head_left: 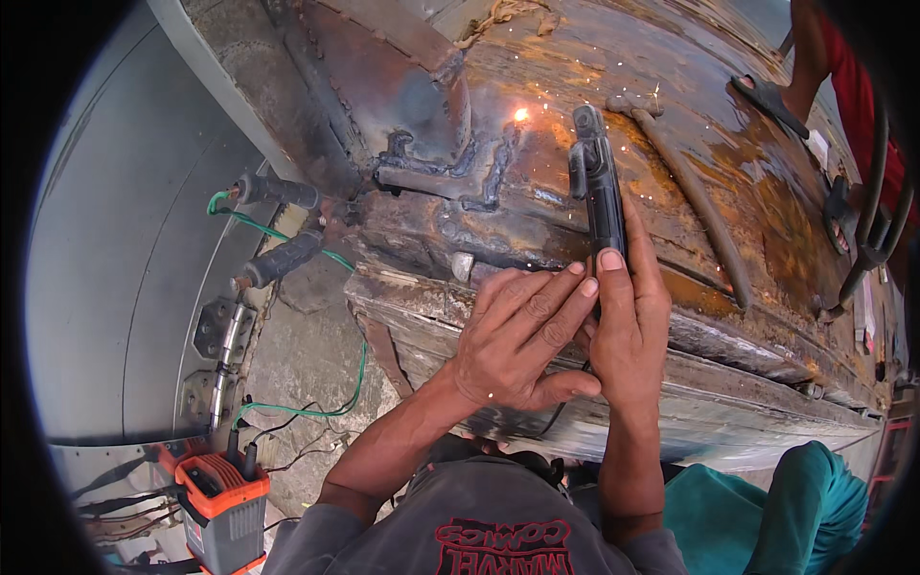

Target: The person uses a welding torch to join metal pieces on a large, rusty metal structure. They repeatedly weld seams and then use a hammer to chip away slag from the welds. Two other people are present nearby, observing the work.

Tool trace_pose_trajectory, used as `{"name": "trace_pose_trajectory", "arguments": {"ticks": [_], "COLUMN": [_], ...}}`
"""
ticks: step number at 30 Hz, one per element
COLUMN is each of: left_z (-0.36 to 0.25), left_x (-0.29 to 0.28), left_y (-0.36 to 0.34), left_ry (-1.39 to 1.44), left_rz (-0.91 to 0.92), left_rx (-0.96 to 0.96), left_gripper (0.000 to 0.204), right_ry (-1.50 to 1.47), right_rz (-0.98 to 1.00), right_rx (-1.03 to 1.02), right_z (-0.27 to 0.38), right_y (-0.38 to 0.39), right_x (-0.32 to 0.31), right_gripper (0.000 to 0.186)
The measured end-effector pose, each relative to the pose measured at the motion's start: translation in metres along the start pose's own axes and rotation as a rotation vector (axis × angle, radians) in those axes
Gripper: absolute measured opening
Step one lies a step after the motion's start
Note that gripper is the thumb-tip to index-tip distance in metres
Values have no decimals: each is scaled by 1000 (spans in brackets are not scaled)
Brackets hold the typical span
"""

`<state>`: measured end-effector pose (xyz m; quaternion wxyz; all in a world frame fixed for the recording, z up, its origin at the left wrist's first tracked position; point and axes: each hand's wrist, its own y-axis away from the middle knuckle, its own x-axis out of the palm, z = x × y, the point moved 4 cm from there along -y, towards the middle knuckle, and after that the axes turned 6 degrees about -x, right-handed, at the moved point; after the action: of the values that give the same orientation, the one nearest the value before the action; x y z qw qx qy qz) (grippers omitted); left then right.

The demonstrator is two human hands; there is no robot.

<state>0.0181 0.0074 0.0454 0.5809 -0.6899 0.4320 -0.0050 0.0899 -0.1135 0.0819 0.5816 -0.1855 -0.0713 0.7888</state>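
My right hand (630, 316) is closed round the black handle of a welding electrode holder (602, 187), its thumb along the grip and the jaw end pointing away from me. My left hand (527, 335) lies across from the left, fingers stretched out, tips against the handle by my right thumb. A bright orange-white glow (520, 115) burns on the rusty metal bed (565, 67), left of the holder's head, with sparks scattered around. I cannot make out an electrode rod. Near the glow, rough weld beads edge a steel bracket (422, 180).
A hammer (685, 182) lies on the bed, right of the holder. A grey-and-orange welding machine (225, 503) with cables stands lower left, by a metal panel (125, 240). At the right are another person's sandaled foot (771, 101) and someone's teal clothing (776, 508).
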Motion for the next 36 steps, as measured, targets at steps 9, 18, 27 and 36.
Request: {"name": "trace_pose_trajectory", "arguments": {"ticks": [9, 18, 27, 36], "left_z": [0, 1, 2, 2], "left_x": [0, 1, 3, 3], "left_y": [1, 2, 3, 4], "left_ry": [-26, -33, -40, -45], "left_rz": [-14, -41, -67, -61], "left_rx": [13, 11, 17, 9], "left_gripper": [85, 87, 87, 86], "right_ry": [-88, -54, -48, -24], "right_rz": [7, 28, 72, 86], "right_rx": [79, 39, 74, 43], "right_z": [-8, -4, -7, -10], "right_y": [0, -5, -7, -8], "right_x": [3, 5, 5, 4], "right_gripper": [53, 51, 53, 54]}}
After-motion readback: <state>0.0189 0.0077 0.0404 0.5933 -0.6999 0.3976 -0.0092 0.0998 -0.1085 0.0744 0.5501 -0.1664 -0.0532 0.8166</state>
